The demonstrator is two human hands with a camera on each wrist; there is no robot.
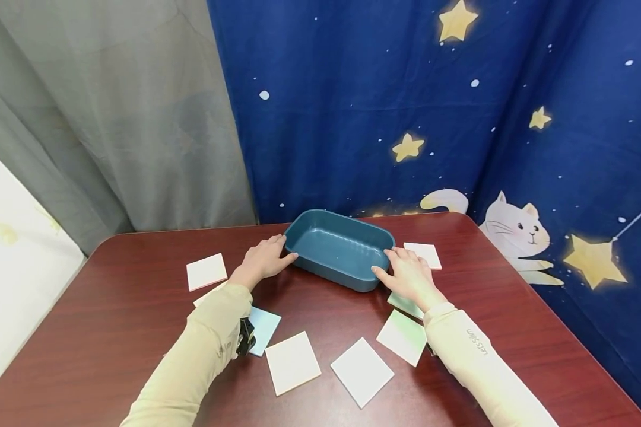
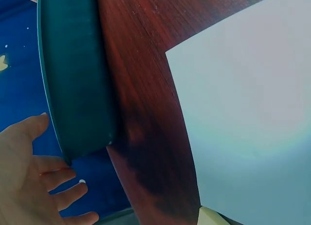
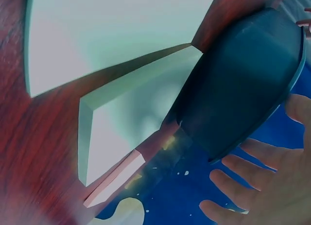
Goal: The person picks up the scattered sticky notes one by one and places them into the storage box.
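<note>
A dark teal rectangular bin [image 1: 336, 249] sits slightly askew near the table's far edge, with nothing visible inside. My left hand [image 1: 264, 259] is at its left end, thumb by the near rim and relaxed fingers around the corner. At the opposite end, my right hand [image 1: 410, 276] touches the rim with spread fingers; the right wrist view shows those fingers [image 3: 243, 171] loosely extended beside the bin wall [image 3: 243, 74]. Square note pads lie around the bin. A green-edged pad [image 3: 141, 103] is close to its right end, partly under my right hand in the head view.
Near the front lie two pale pads [image 1: 292, 363] and a greenish one [image 1: 402, 337]. A blue pad [image 1: 267, 325] is partly hidden by my left sleeve. Pink-edged pads [image 1: 206, 272] lie at the left and far right. Curtains [image 1: 347, 118] hang behind the table [image 1: 139, 284].
</note>
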